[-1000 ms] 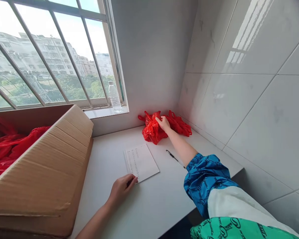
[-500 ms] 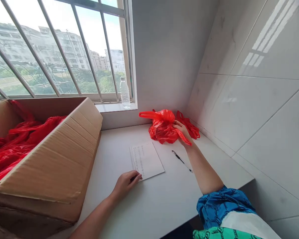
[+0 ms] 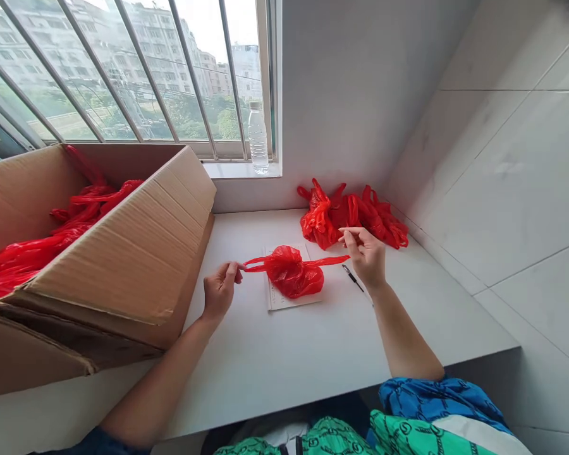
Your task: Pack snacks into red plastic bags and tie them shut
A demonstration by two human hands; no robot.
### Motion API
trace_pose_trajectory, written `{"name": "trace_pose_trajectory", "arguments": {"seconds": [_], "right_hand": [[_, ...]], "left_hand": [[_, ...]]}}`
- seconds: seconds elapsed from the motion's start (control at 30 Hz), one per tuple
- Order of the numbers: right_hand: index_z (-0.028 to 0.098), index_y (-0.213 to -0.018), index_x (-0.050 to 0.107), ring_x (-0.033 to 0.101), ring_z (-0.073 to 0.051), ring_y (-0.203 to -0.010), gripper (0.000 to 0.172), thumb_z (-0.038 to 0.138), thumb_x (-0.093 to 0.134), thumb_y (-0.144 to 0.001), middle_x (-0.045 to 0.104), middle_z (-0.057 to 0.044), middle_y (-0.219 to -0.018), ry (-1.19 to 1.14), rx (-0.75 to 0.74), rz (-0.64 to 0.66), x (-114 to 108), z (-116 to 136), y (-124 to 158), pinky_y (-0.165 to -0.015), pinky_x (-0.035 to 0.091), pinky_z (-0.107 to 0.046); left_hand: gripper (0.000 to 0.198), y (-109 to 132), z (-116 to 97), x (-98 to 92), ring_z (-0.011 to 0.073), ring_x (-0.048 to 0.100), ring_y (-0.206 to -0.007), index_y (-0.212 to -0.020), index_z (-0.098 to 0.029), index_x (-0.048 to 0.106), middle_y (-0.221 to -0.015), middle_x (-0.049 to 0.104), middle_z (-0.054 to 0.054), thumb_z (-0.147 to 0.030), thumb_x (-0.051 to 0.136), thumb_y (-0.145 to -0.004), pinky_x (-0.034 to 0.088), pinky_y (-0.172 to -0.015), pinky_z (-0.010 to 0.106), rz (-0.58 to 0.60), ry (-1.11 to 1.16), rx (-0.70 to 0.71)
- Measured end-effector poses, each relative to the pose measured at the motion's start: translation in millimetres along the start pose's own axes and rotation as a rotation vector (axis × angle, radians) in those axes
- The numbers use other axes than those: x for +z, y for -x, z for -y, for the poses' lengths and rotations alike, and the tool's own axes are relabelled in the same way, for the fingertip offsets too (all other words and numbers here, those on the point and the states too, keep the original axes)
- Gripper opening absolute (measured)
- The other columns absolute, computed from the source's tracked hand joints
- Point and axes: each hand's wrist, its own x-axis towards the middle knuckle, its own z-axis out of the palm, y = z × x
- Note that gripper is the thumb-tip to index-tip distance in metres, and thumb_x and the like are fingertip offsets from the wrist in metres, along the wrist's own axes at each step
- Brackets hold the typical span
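Observation:
A red plastic bag, bunched in the middle, lies on a sheet of handwritten paper. My left hand pinches the bag's left handle, and my right hand pinches its right handle, stretching both outward. Just below my right hand lies a black pen on the white counter. Behind the hand, a heap of crumpled red plastic bags sits against the wall.
To the left stands an open cardboard box holding loose red plastic bags. A plastic water bottle stands on the sill of a barred window. Glossy wall tiles rise along the right side.
The red bag has moved from the heap onto the paper, now held out by both handles. My left hand has left the paper's lower edge. The view has tilted down.

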Motion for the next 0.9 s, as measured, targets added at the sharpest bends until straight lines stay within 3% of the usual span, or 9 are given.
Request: {"name": "trace_pose_trajectory", "arguments": {"seconds": [0.03, 0.1, 0.23, 0.3, 0.37, 0.5, 0.6, 0.73, 0.9], "right_hand": [[0.022, -0.106, 0.069, 0.065, -0.019, -0.079, 0.028, 0.041, 0.050, -0.099, 0.072, -0.005, -0.088, 0.031, -0.068, 0.009, 2.9, 9.0, 4.7, -0.074, 0.051, -0.031], [0.022, -0.102, 0.068, 0.065, -0.018, -0.076, 0.026, 0.037, 0.047, -0.101, 0.072, -0.005, -0.088, 0.082, -0.163, 0.169, 17.9, 19.1, 16.3, -0.070, 0.049, -0.029], [0.020, -0.102, 0.064, 0.065, -0.018, -0.076, 0.014, 0.026, 0.052, -0.097, 0.072, -0.004, -0.092, 0.371, -0.151, 0.508, 57.5, 5.7, 38.5, -0.063, 0.043, -0.027], [0.018, -0.107, 0.060, 0.066, -0.019, -0.078, 0.015, 0.027, 0.058, -0.095, 0.072, -0.005, -0.096, 0.521, -0.034, 0.548, 68.1, -7.8, 42.8, -0.062, 0.042, -0.027], [0.018, -0.110, 0.057, 0.067, -0.020, -0.079, 0.024, 0.034, 0.062, -0.094, 0.071, -0.006, -0.099, 0.595, 0.066, 0.564, 70.9, -17.8, 42.6, -0.062, 0.043, -0.028], [0.021, -0.115, 0.057, 0.068, -0.020, -0.087, 0.030, 0.045, 0.057, -0.096, 0.069, -0.006, -0.109, 0.540, 0.067, 0.553, 70.7, -22.9, 40.6, -0.066, 0.045, -0.028], [0.024, -0.114, 0.061, 0.068, -0.020, -0.089, 0.022, 0.038, 0.056, -0.097, 0.068, -0.005, -0.114, 0.493, 0.043, 0.534, 75.9, -20.6, 42.9, -0.066, 0.044, -0.027], [0.024, -0.099, 0.066, 0.067, -0.017, -0.086, 0.011, 0.026, 0.056, -0.096, 0.071, -0.001, -0.103, 0.454, 0.040, 0.543, 75.4, -18.0, 39.3, -0.068, 0.044, -0.027], [0.024, -0.093, 0.066, 0.065, -0.017, -0.085, 0.013, 0.028, 0.054, -0.095, 0.070, -0.001, -0.095, 0.231, 0.052, 0.381, 39.1, -16.8, 19.1, -0.072, 0.046, -0.028]], "left_hand": [[0.038, -3.0, -9.3, 4.4, 0.0127, 0.056, -0.065, -0.086, -0.017, 0.068, -0.067, 0.058, 0.000, -0.041, 0.042, -0.099, 0.047, -0.064, 0.024, -0.026, -0.013, 0.068], [0.031, -8.6, -26.9, 20.5, 0.0142, 0.060, -0.071, -0.090, -0.019, 0.069, -0.074, 0.063, 0.001, -0.035, 0.045, -0.099, 0.049, -0.067, 0.026, 0.012, -0.080, 0.249], [0.031, -19.4, -37.1, 64.2, 0.0212, 0.058, -0.117, -0.117, -0.025, 0.066, -0.126, 0.066, 0.005, -0.019, 0.042, -0.098, 0.047, -0.097, 0.035, 0.367, -0.405, 0.554], [0.038, -22.7, -29.8, 78.3, 0.0231, 0.054, -0.126, -0.128, -0.027, 0.062, -0.138, 0.060, 0.005, -0.016, 0.042, -0.097, 0.041, -0.104, 0.040, 0.497, -0.584, 0.539], [0.036, -23.3, -21.6, 82.7, 0.0243, 0.059, -0.117, -0.128, -0.027, 0.061, -0.127, 0.067, 0.006, -0.019, 0.043, -0.098, 0.042, -0.099, 0.042, 0.523, -0.689, 0.462], [0.030, -20.1, -16.9, 75.6, 0.0256, 0.065, -0.099, -0.116, -0.026, 0.068, -0.101, 0.072, 0.007, -0.031, 0.043, -0.101, 0.041, -0.088, 0.042, 0.461, -0.735, 0.371], [0.027, -19.5, -22.0, 73.2, 0.0236, 0.066, -0.090, -0.111, -0.027, 0.070, -0.092, 0.072, 0.005, -0.031, 0.046, -0.099, 0.039, -0.087, 0.040, 0.435, -0.735, 0.331], [0.022, -23.3, -31.7, 69.7, 0.0200, 0.066, -0.084, -0.092, -0.024, 0.071, -0.088, 0.073, 0.002, -0.027, 0.050, -0.095, 0.039, -0.086, 0.038, 0.404, -0.696, 0.287], [0.020, -30.1, -34.7, 27.8, 0.0164, 0.066, -0.080, -0.088, -0.024, 0.070, -0.089, 0.073, -0.001, -0.034, 0.054, -0.093, 0.044, -0.074, 0.029, 0.268, -0.461, 0.130]]}}
